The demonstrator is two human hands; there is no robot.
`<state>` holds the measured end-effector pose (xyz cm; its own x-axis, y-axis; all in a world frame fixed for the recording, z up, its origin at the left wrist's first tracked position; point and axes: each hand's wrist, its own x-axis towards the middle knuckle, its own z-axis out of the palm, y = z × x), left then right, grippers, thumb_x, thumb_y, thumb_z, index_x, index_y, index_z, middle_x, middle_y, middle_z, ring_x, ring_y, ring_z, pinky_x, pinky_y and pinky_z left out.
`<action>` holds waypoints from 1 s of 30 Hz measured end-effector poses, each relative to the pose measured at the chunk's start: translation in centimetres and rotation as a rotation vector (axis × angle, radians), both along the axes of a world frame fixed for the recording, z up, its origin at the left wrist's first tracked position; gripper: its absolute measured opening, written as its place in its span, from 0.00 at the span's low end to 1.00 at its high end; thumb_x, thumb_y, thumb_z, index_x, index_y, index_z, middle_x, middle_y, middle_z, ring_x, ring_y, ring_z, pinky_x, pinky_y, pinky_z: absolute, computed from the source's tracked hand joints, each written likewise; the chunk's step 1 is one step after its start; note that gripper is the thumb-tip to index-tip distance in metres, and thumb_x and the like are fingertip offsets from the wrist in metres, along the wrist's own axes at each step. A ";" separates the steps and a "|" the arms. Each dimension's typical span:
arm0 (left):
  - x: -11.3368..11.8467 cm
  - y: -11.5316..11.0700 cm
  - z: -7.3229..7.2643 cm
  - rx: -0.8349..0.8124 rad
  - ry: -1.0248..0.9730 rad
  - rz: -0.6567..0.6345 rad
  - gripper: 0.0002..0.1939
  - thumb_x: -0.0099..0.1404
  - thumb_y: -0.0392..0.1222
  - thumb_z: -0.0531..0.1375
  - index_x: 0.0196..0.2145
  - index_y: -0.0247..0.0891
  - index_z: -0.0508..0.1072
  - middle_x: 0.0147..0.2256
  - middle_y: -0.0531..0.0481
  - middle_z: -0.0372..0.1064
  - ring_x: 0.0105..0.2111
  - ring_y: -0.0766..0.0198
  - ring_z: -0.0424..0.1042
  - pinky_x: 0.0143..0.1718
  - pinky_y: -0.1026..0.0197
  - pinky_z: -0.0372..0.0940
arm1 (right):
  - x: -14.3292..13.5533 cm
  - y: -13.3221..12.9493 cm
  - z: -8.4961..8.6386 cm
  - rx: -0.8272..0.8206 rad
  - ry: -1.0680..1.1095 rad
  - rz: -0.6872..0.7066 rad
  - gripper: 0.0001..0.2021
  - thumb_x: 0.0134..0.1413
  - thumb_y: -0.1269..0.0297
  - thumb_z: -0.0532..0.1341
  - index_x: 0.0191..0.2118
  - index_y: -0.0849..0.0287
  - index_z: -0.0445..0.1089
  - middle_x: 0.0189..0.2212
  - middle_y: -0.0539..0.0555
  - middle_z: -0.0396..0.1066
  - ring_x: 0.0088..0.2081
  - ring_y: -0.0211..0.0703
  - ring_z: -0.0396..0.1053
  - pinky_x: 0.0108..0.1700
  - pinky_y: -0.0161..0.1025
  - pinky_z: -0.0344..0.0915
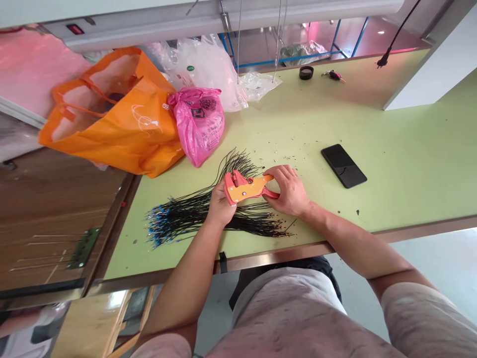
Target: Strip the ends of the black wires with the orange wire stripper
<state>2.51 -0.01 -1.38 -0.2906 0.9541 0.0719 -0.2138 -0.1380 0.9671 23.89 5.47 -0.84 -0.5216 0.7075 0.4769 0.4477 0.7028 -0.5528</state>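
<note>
An orange and red wire stripper sits in my right hand, whose fingers are wrapped round its handles. Close against the red jaw end is my left hand, its fingers curled and partly hidden behind the tool. Whatever those fingers hold cannot be made out. Under both hands lies a large bundle of thin black wires. Blue ends with bare metal tips show at its left, copper-coloured tips at its right. Another part of the wires fans out behind the tool.
Tiny clippings are scattered on the green table beyond my hands. A black phone lies to the right. An orange bag and a pink plastic bag stand at the left. Farther back are a black ring and a hanging plug.
</note>
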 end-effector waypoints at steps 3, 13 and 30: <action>0.1 0.0 0.0 0.016 -0.018 -0.015 0.26 0.48 0.59 0.84 0.31 0.40 0.80 0.31 0.50 0.79 0.33 0.60 0.79 0.37 0.55 0.79 | 0.1 0.1 0.0 -0.002 -0.003 -0.001 0.18 0.63 0.56 0.66 0.56 0.55 0.72 0.51 0.63 0.80 0.53 0.61 0.74 0.56 0.58 0.71; 0.6 0.5 0.7 0.004 -0.035 -0.094 0.25 0.46 0.56 0.83 0.30 0.40 0.79 0.25 0.55 0.74 0.29 0.63 0.75 0.34 0.60 0.73 | 0.7 0.7 -0.7 0.068 0.026 -0.027 0.19 0.57 0.61 0.68 0.54 0.53 0.73 0.49 0.62 0.80 0.50 0.62 0.75 0.53 0.59 0.73; 0.1 0.4 -0.1 0.073 0.039 -0.195 0.25 0.50 0.60 0.82 0.33 0.41 0.80 0.34 0.47 0.82 0.40 0.50 0.83 0.47 0.48 0.78 | 0.6 0.6 -0.5 0.113 0.024 -0.027 0.19 0.57 0.61 0.66 0.54 0.53 0.72 0.49 0.62 0.80 0.50 0.62 0.75 0.51 0.58 0.72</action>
